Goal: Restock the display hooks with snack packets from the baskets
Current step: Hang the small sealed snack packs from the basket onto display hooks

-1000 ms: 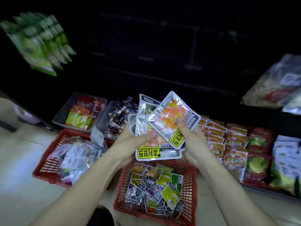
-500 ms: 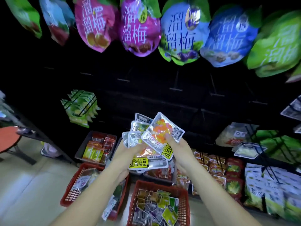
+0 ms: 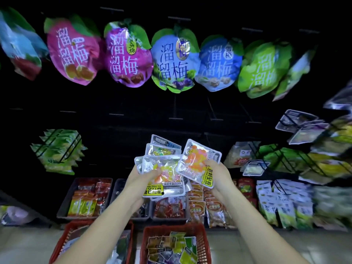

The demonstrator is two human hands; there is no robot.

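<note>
Your left hand (image 3: 138, 179) grips a fanned packet stack (image 3: 162, 163); your right hand (image 3: 219, 173) pinches one orange packet (image 3: 196, 159).
Likely light, slick and floppy: hold it by the sealed edge.

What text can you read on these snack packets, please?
"溜溜梅": pink bag, purple bag, pale blue bag, blue bag.
"溜溜": green bag; rest blurred.
Yellow labels on the orange packet in the right hand and the packet stack in the left hand: too blurred.
Shelf packets: too small to read.
</note>
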